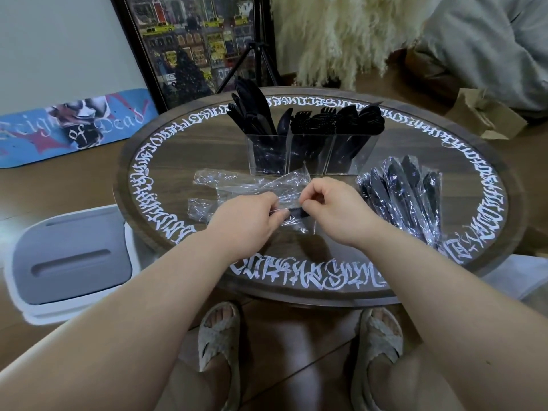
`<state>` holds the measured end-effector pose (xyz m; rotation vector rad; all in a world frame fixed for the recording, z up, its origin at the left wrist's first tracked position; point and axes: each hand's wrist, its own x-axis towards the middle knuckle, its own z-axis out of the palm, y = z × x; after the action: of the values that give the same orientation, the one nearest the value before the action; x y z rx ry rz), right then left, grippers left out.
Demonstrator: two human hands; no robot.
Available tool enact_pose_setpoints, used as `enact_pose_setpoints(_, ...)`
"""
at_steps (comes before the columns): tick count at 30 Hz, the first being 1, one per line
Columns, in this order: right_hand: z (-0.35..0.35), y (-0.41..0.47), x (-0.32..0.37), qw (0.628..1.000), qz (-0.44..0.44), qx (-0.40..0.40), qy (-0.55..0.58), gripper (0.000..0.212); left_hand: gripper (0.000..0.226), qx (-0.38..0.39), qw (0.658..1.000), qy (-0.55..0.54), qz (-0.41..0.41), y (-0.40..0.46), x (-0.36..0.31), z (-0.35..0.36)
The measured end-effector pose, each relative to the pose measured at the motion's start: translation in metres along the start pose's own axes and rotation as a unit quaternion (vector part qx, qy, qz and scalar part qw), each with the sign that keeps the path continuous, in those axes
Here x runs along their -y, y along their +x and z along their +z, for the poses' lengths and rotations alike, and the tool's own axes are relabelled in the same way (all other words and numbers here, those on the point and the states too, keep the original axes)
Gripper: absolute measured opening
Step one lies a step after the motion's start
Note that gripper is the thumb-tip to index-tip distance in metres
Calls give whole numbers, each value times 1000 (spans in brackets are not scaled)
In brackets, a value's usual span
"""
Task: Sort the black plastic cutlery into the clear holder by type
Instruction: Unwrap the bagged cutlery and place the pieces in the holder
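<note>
The round lettered table (184, 155) bears the clear holder (308, 154), empty wrappers (225, 180) and wrapped cutlery (406, 191).

A round dark wooden tabletop (178, 149) with white lettering stands on wood flooring (59, 185). A framed picture (189, 46) leans against the far white wall (59, 43), with a tripod (258, 54) beside it.

Colours and patterns, head view

Round table (184, 149): dark brown wood grain, ringed by white calligraphic lettering. Cutlery (308, 123): black, in a clear holder (308, 155). Wrapped cutlery (406, 194): black under clear film. Skateboard deck (68, 129): light blue with red and white graphics. Bin lid (71, 256): grey, white-edged. Sandals (221, 336): beige, woven.
</note>
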<state>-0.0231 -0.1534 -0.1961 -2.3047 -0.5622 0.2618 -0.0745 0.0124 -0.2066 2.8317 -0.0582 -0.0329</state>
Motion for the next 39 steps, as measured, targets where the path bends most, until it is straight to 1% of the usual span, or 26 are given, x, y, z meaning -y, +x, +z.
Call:
enact_pose_setpoints(2, -2, 2, -1, 1000, 7, -10, 2, 18, 29, -4, 1000, 4, -15, 2, 1, 0)
enact_pose_setpoints(4, -8, 5, -5, 999, 23, -36, 10, 21, 31, -8, 999, 10, -33, 4, 5, 0)
enact_pose_setpoints(6, -16, 8, -10, 994, 57, -70, 54, 23, 32, -10, 999, 4, -51, 4, 9, 0)
enact_pose_setpoints(8, -21, 8, -15, 989, 79, -92, 87, 20, 32, -15, 998, -2, -63, 5, 10, -1)
enact_pose_setpoints(11, -18, 4, -13, 993, 75, -80, 42, 14, 31, -22, 998, 4, -59, 5, 4, 0)
enact_pose_setpoints(15, -7, 1, -2, 995, 66, -71, -25, 42, 29, -28, 999, 24, -31, 5, -10, 0)
enact_pose_setpoints(18, -3, 4, 1, 988, 97, -75, -95, 58, 25, -35, 998, 45, -15, 6, -19, 1)
enact_pose_setpoints(19, -2, 6, 1, 984, 109, -76, -117, 60, 25, -41, 998, 54, -14, 6, -21, 2)
enact_pose_setpoints(20, 0, 7, 1, 981, 120, -76, -131, 58, 26, -46, 997, 61, -15, 6, -22, 2)
enact_pose_setpoints(22, 2, 9, -1, 977, 139, -74, -142, 48, 27, -54, 996, 67, -20, 5, -23, 3)
enact_pose_setpoints(25, 3, 10, -2, 980, 142, -74, -121, 34, 28, -56, 996, 68, -24, 6, -22, 3)
enact_pose_setpoints(32, -2, 8, 0, 987, 113, -88, -68, 28, 26, -60, 997, 38, -37, 6, -16, 0)
enact_pose_setpoints(35, -7, 7, -1, 990, 112, -87, -26, 23, 26, -56, 997, 34, -45, 5, -14, -1)
enact_pose_setpoints(39, -14, 7, -9, 988, 128, -85, 19, 22, 29, -53, 997, 25, -55, 5, -8, -5)
